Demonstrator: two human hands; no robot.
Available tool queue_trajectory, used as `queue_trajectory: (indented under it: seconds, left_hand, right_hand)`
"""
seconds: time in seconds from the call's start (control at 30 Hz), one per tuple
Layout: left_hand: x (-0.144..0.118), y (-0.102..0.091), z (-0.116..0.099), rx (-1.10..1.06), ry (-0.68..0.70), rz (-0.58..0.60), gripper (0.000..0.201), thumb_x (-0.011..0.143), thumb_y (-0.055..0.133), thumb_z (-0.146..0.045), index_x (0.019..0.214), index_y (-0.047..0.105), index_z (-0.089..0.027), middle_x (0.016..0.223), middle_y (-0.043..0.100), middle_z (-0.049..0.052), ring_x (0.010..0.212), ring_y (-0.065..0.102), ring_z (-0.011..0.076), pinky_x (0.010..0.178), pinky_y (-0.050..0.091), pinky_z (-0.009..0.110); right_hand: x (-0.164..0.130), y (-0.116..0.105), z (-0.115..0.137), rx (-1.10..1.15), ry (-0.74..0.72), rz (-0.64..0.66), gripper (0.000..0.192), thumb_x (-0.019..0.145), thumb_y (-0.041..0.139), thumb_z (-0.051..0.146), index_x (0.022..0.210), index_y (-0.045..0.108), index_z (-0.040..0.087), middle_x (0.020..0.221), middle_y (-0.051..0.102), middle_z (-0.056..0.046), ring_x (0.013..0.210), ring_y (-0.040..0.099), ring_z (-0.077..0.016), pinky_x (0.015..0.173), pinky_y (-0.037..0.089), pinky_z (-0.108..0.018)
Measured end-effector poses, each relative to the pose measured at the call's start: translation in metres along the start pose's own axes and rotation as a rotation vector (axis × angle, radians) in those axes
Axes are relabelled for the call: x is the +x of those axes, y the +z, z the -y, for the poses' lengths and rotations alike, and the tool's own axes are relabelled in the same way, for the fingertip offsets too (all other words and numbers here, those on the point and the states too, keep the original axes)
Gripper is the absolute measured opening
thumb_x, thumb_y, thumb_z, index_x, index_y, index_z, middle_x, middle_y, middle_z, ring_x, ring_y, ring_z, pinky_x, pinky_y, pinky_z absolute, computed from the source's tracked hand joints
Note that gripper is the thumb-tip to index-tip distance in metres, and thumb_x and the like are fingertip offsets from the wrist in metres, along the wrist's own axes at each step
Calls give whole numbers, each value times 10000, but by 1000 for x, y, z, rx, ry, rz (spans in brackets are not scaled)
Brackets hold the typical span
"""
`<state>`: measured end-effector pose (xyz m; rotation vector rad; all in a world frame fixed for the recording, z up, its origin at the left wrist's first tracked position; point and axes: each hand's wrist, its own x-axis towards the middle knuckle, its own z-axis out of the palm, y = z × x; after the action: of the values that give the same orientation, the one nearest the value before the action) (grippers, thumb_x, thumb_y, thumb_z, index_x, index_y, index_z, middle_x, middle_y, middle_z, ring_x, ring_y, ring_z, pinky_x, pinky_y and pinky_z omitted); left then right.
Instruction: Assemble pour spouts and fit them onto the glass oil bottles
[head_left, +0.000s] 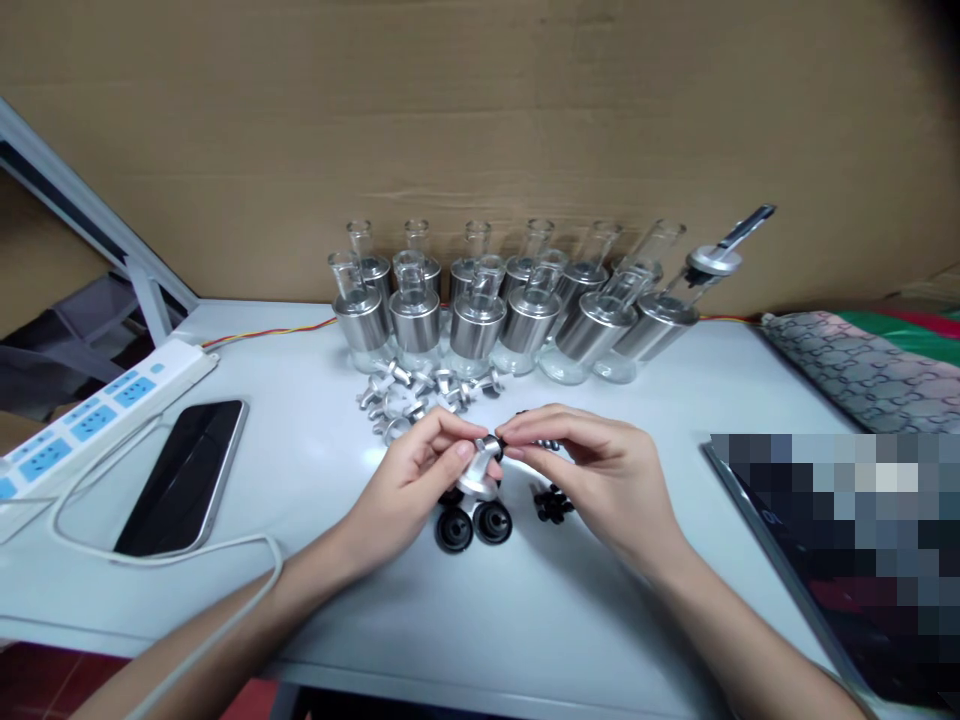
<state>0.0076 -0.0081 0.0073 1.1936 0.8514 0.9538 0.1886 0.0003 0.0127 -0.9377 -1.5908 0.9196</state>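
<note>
My left hand point(416, 470) pinches a small silver metal cap point(480, 475) above the white table point(315, 590). My right hand point(592, 470) meets it from the right, fingertips closed on a small dark piece at the cap's top end point(501, 447). Just below the hands lie two black rubber rings point(474, 525) and a cluster of tiny black parts point(553, 503). Behind my left hand sits a loose pile of silver caps point(412, 395).
Several glass bottles with silver collars point(480, 315) stand in two rows at the back; the far right one carries a pourer top point(720, 255). A phone point(184, 475) and power strip point(97, 415) with cable lie left. A tablet point(847, 560) and patterned pouch point(862, 365) lie right.
</note>
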Motion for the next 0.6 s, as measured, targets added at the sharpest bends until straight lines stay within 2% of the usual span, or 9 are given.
queue_trajectory:
  seconds: [0.2, 0.4, 0.5, 0.6]
  left_hand:
    - [2, 1, 0, 93, 16, -51, 213, 851, 586, -368, 877, 564, -158, 712, 602, -5, 605, 558, 95, 546, 421, 189]
    - [1, 2, 1, 169, 64, -66, 160, 872, 550, -319, 885, 566, -160, 739, 557, -5, 620, 517, 84, 535, 386, 177]
    - [0, 3, 2, 128, 58, -59, 156, 875, 553, -323, 882, 526, -170, 726, 518, -23, 594, 484, 67, 522, 369, 165]
    - [-1, 4, 4, 82, 49, -69, 184, 878, 562, -347, 873, 489, -179, 719, 498, -36, 594, 476, 60, 543, 386, 161]
  right_hand:
    - [-3, 3, 0, -106, -114, 42, 160, 754, 692, 81, 793, 740, 229, 809, 749, -15, 770, 696, -145, 722, 553, -248]
    - [-2, 2, 0, -8, 82, 32, 96, 711, 747, 177, 795, 737, 223, 762, 743, -12, 713, 685, -155, 674, 546, -263]
    - [-1, 5, -1, 47, 189, 74, 96, 697, 760, 239, 787, 742, 210, 757, 735, -26, 707, 672, -165, 661, 538, -280]
    - [0, 6, 1, 47, 223, 79, 106, 694, 762, 282, 767, 748, 207, 737, 720, -31, 699, 652, -165, 641, 524, -281]
